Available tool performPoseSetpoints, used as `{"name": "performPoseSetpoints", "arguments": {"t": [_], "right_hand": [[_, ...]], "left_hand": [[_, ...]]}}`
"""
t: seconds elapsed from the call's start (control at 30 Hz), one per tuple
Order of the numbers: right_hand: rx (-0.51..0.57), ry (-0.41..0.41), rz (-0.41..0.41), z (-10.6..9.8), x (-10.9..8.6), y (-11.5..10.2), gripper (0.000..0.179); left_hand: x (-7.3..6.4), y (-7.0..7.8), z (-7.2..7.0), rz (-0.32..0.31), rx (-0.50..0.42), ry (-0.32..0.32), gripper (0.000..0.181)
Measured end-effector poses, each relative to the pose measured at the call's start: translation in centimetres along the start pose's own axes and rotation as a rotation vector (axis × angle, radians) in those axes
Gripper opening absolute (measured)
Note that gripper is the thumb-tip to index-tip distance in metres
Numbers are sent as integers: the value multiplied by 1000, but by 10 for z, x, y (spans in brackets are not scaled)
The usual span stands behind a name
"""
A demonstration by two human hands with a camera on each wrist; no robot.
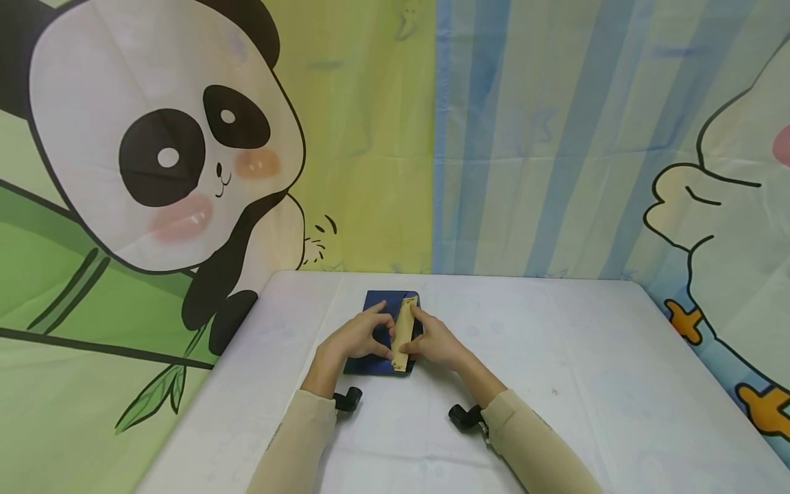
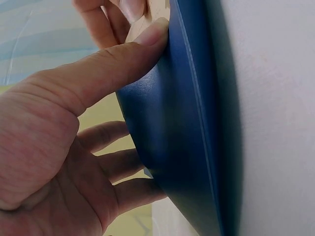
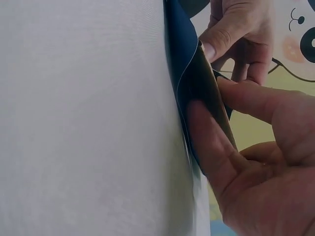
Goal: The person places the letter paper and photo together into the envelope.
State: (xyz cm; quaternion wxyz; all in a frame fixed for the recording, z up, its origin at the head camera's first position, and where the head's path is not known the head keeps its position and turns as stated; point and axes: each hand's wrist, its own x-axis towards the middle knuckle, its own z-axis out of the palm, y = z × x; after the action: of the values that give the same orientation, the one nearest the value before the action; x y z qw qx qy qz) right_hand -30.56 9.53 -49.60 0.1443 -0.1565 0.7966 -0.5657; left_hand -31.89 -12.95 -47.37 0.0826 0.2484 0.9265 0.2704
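A dark blue leather-look cover (image 1: 378, 299) with a pale edge line lies on the white table. Over its right half, a narrow tan strip (image 1: 404, 329) with small brown marks at both ends stands tilted. My right hand (image 1: 439, 341) grips the strip along its right side, thumb low and index finger near the top; the right wrist view shows the thumb behind it. On the opposite side, my left hand (image 1: 354, 337) holds the strip's left edge with thumb and index finger. Its other fingers (image 2: 125, 160) touch the blue cover's far edge in the left wrist view.
The white table (image 1: 555, 357) spreads around the cover. Black wrist cameras (image 1: 348, 399) hang under both forearms. Behind the table's back edge hangs a printed curtain (image 1: 364, 137) with a panda and stripes.
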Motion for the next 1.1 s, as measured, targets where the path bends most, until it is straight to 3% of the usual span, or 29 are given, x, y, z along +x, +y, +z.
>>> {"name": "performPoseSetpoints", "arguments": {"t": [0.2,0.37,0.83,1.1], "right_hand": [[-77,51,7,0,3,0,89],[-120,49,-24,-1,5,0,87],[-118,45,-21,0,7,0,91],[-52,2,-39,2,9,3,94]], "left_hand": [[0,1,0,-3,-8,4,36],[0,0,-1,-7,-7,3,37],[0,1,-1,2,-7,-4,38],[0,1,0,8,-15,2,36]]}}
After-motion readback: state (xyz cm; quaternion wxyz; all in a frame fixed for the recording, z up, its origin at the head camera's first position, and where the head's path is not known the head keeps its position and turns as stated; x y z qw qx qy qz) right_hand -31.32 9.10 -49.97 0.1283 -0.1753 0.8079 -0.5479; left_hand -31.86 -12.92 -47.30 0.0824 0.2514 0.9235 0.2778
